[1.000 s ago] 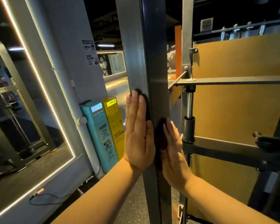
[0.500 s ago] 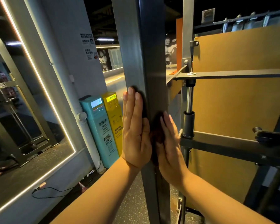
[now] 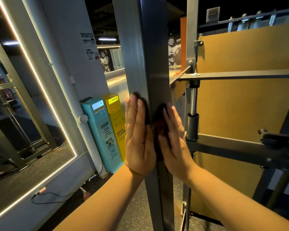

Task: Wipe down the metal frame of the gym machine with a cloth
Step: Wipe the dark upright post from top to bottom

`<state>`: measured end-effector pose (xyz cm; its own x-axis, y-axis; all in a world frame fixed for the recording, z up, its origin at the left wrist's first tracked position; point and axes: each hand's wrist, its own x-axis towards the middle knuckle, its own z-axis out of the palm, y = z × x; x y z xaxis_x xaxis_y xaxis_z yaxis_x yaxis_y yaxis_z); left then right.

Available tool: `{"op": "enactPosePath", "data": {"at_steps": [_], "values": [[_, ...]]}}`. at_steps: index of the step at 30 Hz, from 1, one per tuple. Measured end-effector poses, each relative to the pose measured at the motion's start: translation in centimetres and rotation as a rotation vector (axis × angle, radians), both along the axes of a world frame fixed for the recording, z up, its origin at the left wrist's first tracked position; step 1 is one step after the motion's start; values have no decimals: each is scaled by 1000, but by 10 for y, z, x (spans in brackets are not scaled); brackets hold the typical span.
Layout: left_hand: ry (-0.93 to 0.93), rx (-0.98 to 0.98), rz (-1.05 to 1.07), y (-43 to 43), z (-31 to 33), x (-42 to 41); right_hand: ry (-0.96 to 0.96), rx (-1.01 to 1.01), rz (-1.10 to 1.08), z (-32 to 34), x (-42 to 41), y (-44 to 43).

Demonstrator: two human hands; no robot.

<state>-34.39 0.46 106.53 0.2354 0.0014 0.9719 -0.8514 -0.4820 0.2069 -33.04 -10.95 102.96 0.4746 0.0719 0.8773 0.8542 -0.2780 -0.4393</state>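
Two bare hands press a dark cloth [image 3: 159,130] against the upright metal post [image 3: 148,55] of a gym machine at the centre of the frame. The left hand [image 3: 138,139] lies flat on the post's left face, fingers straight and pointing up, a dark edge of the cloth showing beside its fingertips; the right hand [image 3: 173,142] lies flat on the post's right face, fingers likewise straight, the cloth bunched under its palm; the cloth wraps round the post's front edge between the two hands; neither hand curls round anything.

Right of the post, a chrome piston rod [image 3: 192,100] drops into a black sleeve in front of a tan panel [image 3: 240,105]; a grey crossbar [image 3: 232,147] runs across the panel at the level of the hands.

Left of the hands, a teal kiosk [image 3: 101,134] and a yellow kiosk [image 3: 115,124] stand side by side against a grey wall, just beside a white pipe [image 3: 86,135]. A mirror [image 3: 15,114] edged by a lit strip fills the left of the frame; a black cable [image 3: 52,197] trails along the wall's base at lower left.
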Motion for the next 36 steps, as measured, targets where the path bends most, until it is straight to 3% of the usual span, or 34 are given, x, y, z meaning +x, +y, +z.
{"op": "enactPosePath", "data": {"at_steps": [4, 10, 14, 19, 27, 33, 36], "values": [[5, -11, 20, 0, -9, -1, 90, -36, 18, -44, -11, -6], [19, -22, 37, -2, -16, -2, 131, 165, 102, 36, 4, -1], [0, -2, 36, -1, -16, -2, 123, 258, 152, 27, 0, 6], [-4, -8, 35, -2, -19, 0, 101, 131, 75, -50, -19, 12], [-10, -4, 48, -2, -16, 0, 97, 264, 119, 29, 1, 9], [-1, -15, 60, -3, -18, -1, 52, 103, 59, -47, -18, 12], [10, -14, 65, -3, -17, -2, 35, 50, 54, -46, -18, 9]]}}
